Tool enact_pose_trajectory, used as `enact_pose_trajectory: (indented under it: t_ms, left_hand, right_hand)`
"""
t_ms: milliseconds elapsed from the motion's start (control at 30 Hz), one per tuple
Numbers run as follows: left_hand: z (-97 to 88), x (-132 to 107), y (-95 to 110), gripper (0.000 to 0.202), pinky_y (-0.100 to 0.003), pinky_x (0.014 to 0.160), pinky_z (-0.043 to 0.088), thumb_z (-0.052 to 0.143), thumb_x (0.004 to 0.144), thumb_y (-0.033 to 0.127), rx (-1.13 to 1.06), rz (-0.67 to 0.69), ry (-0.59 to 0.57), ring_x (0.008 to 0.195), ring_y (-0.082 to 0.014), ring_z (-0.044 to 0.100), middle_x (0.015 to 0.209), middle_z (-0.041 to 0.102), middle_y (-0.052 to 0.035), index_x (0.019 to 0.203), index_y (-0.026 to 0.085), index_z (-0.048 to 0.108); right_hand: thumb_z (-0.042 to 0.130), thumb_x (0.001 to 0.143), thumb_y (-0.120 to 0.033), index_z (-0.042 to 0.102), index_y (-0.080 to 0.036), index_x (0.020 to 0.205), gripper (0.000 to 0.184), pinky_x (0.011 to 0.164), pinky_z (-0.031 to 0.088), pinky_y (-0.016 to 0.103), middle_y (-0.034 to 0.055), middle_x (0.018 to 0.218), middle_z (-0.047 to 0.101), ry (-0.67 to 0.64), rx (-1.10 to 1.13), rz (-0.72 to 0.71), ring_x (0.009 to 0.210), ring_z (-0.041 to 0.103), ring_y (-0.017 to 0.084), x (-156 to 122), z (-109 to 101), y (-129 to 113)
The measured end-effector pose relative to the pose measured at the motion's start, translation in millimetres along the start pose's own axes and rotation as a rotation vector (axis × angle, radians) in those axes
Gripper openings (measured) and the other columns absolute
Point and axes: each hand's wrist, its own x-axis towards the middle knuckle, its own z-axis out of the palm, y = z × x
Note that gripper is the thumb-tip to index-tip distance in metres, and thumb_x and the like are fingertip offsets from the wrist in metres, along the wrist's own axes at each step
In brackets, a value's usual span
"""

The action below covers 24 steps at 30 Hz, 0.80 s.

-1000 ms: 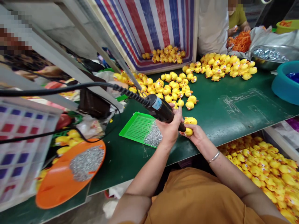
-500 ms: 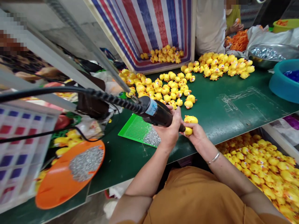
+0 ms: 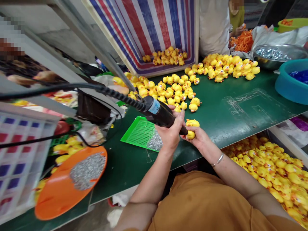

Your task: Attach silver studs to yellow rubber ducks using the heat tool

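One yellow rubber duck (image 3: 192, 123) sits in the curled fingers of the right hand (image 3: 196, 139), above the green bench (image 3: 240, 109), with the nose of one black corded hand tool (image 3: 163, 117) touching it. The left hand (image 3: 169, 133) is closed around that tool. Just beyond lies one green mesh tray (image 3: 139, 133), and further left one orange tray (image 3: 69, 183), each bearing a patch of small silver pieces (image 3: 155, 141). Two loose heaps of ducks (image 3: 168, 91), too many to count, cover the bench ahead; more ducks (image 3: 264, 170) lie piled below it at right.

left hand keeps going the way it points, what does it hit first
The tip of the black tool in the left hand would likely meet the yellow rubber duck held in the right hand first.
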Motion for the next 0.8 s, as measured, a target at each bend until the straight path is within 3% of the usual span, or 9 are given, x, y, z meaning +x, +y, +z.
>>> enact_pose_trajectory:
  t_ms: [167,333,500,567,667,733,800]
  left_hand:
    - [0.4,0,6,0.04,-0.021,0.04,0.041,0.085,0.065,0.038,0.002,-0.015,-0.025,0.036,-0.006,0.048,0.051,0.049,0.0114,0.082,0.02,0.054]
    - [-12.9,-8,0,0.037,-0.023,0.042,0.043,0.083,0.069,0.04,0.056,-0.039,-0.183,0.038,-0.0067,0.049,0.055,0.053,0.0091,0.083,0.02,0.055]
    - [-6.9,-10,-3,0.035,-0.024,0.051,0.047,0.082,0.071,0.034,0.077,0.052,-0.022,0.044,-0.0079,0.054,0.059,0.055,0.0091,0.091,0.02,0.056]
    - [-2.8,3,0,0.035,-0.025,0.051,0.047,0.081,0.071,0.032,0.044,0.085,0.023,0.045,-0.0085,0.054,0.058,0.053,0.0096,0.092,0.019,0.057]
    - [-5.9,35,4,0.033,-0.025,0.049,0.045,0.078,0.073,0.034,0.057,0.183,0.113,0.044,-0.0094,0.052,0.055,0.048,0.0101,0.093,0.019,0.056]
    - [-15.3,62,0,0.035,-0.026,0.049,0.046,0.077,0.073,0.038,0.155,0.243,0.155,0.045,-0.0094,0.051,0.058,0.048,0.0094,0.093,0.019,0.055]
    - [-27.6,86,-10,0.039,-0.027,0.05,0.046,0.078,0.07,0.042,0.26,0.244,0.197,0.046,-0.0093,0.051,0.063,0.05,0.0078,0.091,0.019,0.054]
  right_hand:
    - [0.065,0.056,-0.002,0.061,-0.016,0.078,0.027,0.047,0.054,0.028,-0.0004,0.059,0.066,0.062,-0.004,-0.025,0.05,0.061,0.015,-4,8,-2]
    - [0.066,0.055,-0.004,0.059,-0.016,0.068,0.019,0.045,0.052,0.025,-0.0014,0.053,0.063,0.043,-0.059,0.015,0.047,0.058,0.013,-4,5,2]
    - [0.069,0.051,-0.006,0.063,-0.014,0.07,0.021,0.05,0.055,0.028,0.0002,0.058,0.065,-0.051,-0.068,-0.047,0.051,0.06,0.013,12,4,2]
    - [0.075,0.05,-0.01,0.064,-0.015,0.075,0.028,0.051,0.055,0.029,-0.001,0.059,0.064,0.005,-0.113,-0.164,0.052,0.06,0.014,19,0,-4]
    - [0.085,0.047,-0.025,0.066,-0.016,0.091,0.049,0.055,0.053,0.03,0.0001,0.07,0.068,0.153,-0.341,-0.448,0.06,0.062,0.016,8,-30,-30]
    - [0.088,0.045,-0.04,0.064,-0.018,0.101,0.065,0.065,0.055,0.035,0.0056,0.088,0.073,0.237,-0.659,-0.595,0.075,0.068,0.022,-18,-75,-58]
    - [0.089,0.04,-0.049,0.066,-0.02,0.104,0.074,0.072,0.054,0.042,0.0095,0.091,0.074,0.428,-1.1,-0.675,0.082,0.069,0.03,-56,-135,-90]
